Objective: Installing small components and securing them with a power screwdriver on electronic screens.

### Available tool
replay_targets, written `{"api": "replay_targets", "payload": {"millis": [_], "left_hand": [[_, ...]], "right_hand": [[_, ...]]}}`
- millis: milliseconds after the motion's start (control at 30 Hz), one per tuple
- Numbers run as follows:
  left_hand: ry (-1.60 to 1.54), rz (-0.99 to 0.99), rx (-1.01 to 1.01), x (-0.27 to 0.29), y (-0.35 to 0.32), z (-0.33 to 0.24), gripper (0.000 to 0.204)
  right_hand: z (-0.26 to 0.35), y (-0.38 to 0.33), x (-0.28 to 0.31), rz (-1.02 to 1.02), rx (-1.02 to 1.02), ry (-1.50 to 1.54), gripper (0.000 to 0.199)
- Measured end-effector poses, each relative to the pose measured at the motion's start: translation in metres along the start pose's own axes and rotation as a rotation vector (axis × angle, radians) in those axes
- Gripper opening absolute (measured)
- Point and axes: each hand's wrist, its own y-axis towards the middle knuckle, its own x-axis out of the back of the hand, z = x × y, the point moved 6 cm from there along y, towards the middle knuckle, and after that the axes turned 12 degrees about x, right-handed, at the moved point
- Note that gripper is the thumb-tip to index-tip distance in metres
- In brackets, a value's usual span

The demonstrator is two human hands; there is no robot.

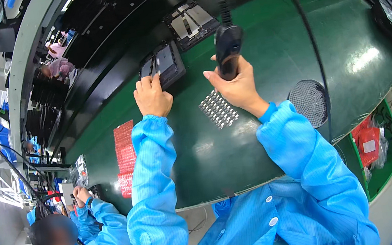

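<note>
My right hand [240, 83] is wrapped around a black electric screwdriver [229, 44], held upright over the green bench and hanging from a coiled cord. To its left, my left hand [153, 97] has its fingers curled over the near edge of an opened tablet-like device [167, 63]. A thin pale strip stands by those fingertips; I cannot tell what it is. Behind it lies a second opened device [190, 24] with its inner parts showing. Just below my right hand is a sheet of small metallic pieces [218, 109] in rows.
Red bubble wrap [125, 154] lies left of my left forearm. A round perforated dish [308, 103] sits beside my right forearm, near a hanging black cable [312, 37]. A green crate [384, 140] with red packaging stands off the right edge. A co-worker in blue [105, 238] works at the left.
</note>
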Motion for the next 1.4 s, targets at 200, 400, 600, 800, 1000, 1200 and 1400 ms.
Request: {"api": "replay_targets", "payload": {"millis": [200,400,600,800,1000,1200,1400], "left_hand": [[-0.174,0.163,-0.066,0.013,-0.011,0.007,0.043],[-0.232,0.072,-0.12,0.034,-0.021,0.0,0.046],[-0.455,0.007,-0.178,0.083,-0.043,-0.072,0.053],[-0.503,0.101,-0.176,0.094,-0.086,-0.134,0.053],[-0.52,0.253,-0.195,0.09,-0.138,-0.15,0.043],[-0.674,0.404,-0.011,0.092,-0.145,-0.122,0.039],[-0.369,0.554,0.155,0.067,-0.154,-0.061,0.049]], "right_hand": [[0.001,-0.029,-0.054,0.126,-0.02,0.079,0.022],[0.039,-0.024,-0.063,0.177,0.033,0.082,0.025],[0.103,0.011,0.025,-0.013,0.138,0.044,0.035],[0.136,0.019,0.084,-0.101,0.251,0.019,0.039],[0.14,0.019,0.09,-0.008,0.315,-0.038,0.04],[0.129,0.016,0.081,0.014,0.271,-0.039,0.041],[0.122,0.013,0.083,0.015,0.25,-0.083,0.04]]}}
